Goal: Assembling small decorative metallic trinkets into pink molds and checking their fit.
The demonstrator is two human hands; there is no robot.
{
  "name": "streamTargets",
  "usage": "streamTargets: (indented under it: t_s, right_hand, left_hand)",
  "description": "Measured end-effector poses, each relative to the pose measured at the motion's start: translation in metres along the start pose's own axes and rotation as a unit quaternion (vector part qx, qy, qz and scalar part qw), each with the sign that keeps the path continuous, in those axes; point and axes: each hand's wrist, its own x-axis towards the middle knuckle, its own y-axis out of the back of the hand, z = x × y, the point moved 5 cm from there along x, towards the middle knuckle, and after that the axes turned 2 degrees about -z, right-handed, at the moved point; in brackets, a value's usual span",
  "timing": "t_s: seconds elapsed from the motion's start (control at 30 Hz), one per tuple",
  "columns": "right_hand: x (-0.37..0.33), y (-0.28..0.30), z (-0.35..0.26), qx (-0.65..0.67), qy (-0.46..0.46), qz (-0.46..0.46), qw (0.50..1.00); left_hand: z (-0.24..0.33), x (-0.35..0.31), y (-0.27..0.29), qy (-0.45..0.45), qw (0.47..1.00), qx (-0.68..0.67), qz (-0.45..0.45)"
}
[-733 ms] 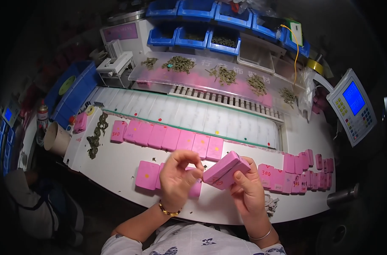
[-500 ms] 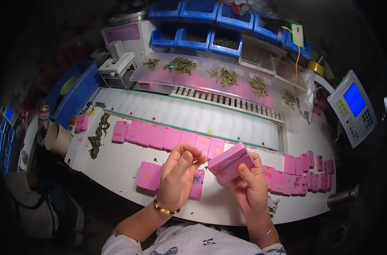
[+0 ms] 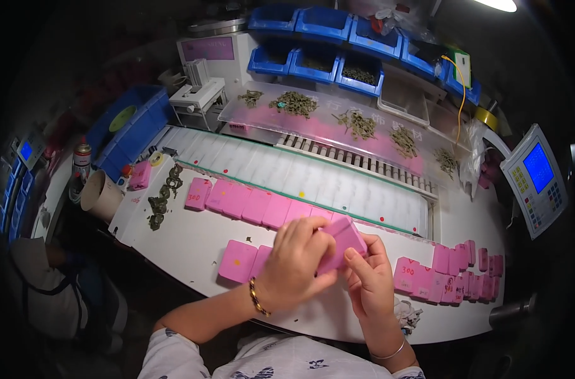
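Note:
Both hands are on a pink rubber mould (image 3: pixel 347 239), a flat block raised above the white table and tilted. My left hand (image 3: pixel 294 265) curls over its left side with bent fingers and covers much of it. At its right edge my right hand (image 3: pixel 371 278) grips with the thumb in front and fingers behind. Left of my left hand, a pink mould (image 3: pixel 238 260) lies flat beside another that is partly hidden. Beyond the hands runs a row of pink moulds (image 3: pixel 254 203). More marked moulds (image 3: pixel 408 275) stand at the right.
Behind the row lies a long white panel (image 3: pixel 268 177) with coloured dots. A clear shelf (image 3: pixel 328 117) holds heaps of dull green pieces (image 3: pixel 294 104). Blue bins (image 3: pixel 325 25) stack at the back. A control panel (image 3: pixel 532 180) stands right, a paper cup (image 3: pixel 103 192) left.
My left hand has come from beside the mould onto it and closed over its left side. The mould has turned in my right hand. The whole view has shifted slightly.

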Motion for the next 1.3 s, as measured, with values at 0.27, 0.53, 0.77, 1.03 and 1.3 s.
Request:
streamTargets:
  t_s: [0.27, 0.53, 0.77, 1.03, 1.3]
  right_hand:
    - [-0.008, 0.017, 0.012, -0.361, 0.054, -0.082, 0.927]
    - [-0.019, -0.008, 0.014, -0.619, 0.134, -0.198, 0.748]
    - [-0.011, -0.011, 0.029, -0.636, 0.13, -0.217, 0.729]
    - [-0.021, -0.005, 0.003, -0.639, 0.197, -0.146, 0.729]
    - [-0.019, 0.012, -0.022, -0.517, 0.226, -0.027, 0.825]
  left_hand:
    - [-0.183, 0.04, 0.014, 0.165, 0.984, 0.055, 0.034]
    - [-0.23, 0.065, 0.001, 0.177, 0.957, 0.225, 0.047]
    - [-0.139, 0.035, 0.004, 0.093, 0.989, 0.113, -0.013]
    - [-0.032, -0.055, 0.01, 0.016, 0.977, 0.099, -0.188]
    - [-0.056, -0.049, 0.015, -0.021, 0.964, 0.203, -0.172]
